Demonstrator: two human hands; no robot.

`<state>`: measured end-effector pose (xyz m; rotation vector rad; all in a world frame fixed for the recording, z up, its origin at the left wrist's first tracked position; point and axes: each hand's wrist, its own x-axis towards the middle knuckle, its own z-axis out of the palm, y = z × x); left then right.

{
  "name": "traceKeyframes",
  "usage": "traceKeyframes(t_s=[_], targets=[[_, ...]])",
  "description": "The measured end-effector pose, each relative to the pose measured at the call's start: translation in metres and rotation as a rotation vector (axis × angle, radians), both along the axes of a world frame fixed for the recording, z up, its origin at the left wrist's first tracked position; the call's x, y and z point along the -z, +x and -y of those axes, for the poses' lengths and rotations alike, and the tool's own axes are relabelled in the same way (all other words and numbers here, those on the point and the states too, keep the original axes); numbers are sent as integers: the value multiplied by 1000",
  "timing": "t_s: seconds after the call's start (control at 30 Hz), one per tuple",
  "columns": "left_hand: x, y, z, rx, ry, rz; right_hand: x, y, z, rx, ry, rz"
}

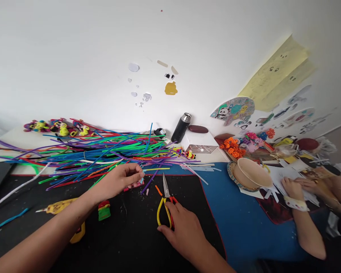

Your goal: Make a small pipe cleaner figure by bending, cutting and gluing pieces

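Note:
My left hand (122, 179) is closed in a pinch above the black mat (125, 239). A bit of light blue shows at its fingertips, but what they hold is too small to make out. Just under those fingers lies a small red item (133, 185), partly hidden. My right hand (184, 223) grips the scissors (166, 191) by their yellow and red handles, the blades pointing away from me. Beside the blades are a short orange piece (158, 190) and a small pink scrap (147, 192). Between my arms sits a red and green fuzzy piece (104, 211).
Colourful pipe cleaners (96, 156) spread along the wall. A yellow glue gun (61, 206) lies partly under my left forearm. At the back stands a black flask (182, 127). To the right are a beige bowl (254, 174) and another person's hands (294, 188) over papers.

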<state>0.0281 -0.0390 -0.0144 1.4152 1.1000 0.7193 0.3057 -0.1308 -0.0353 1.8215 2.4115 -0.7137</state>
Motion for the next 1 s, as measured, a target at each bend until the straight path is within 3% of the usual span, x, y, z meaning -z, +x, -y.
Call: traceKeyframes(t_s=[0.2, 0.37, 0.6, 0.73, 0.9, 1.0], targets=[[-1, 0, 0, 7, 3, 10, -2, 6, -6, 52, -11, -11], [1, 0, 0, 12, -5, 12, -12, 0, -10, -19, -45, 107], [0, 0, 0, 14, -2, 6, -2, 14, -16, 64, -35, -97], [2, -1, -1, 18, 11, 15, 12, 28, -17, 171, -128, -408], [7, -2, -3, 40, 3, 11, 16, 37, -14, 451, -490, -1014], [11, -2, -3, 38, 6, 6, 17, 35, -13, 576, -590, -1333]])
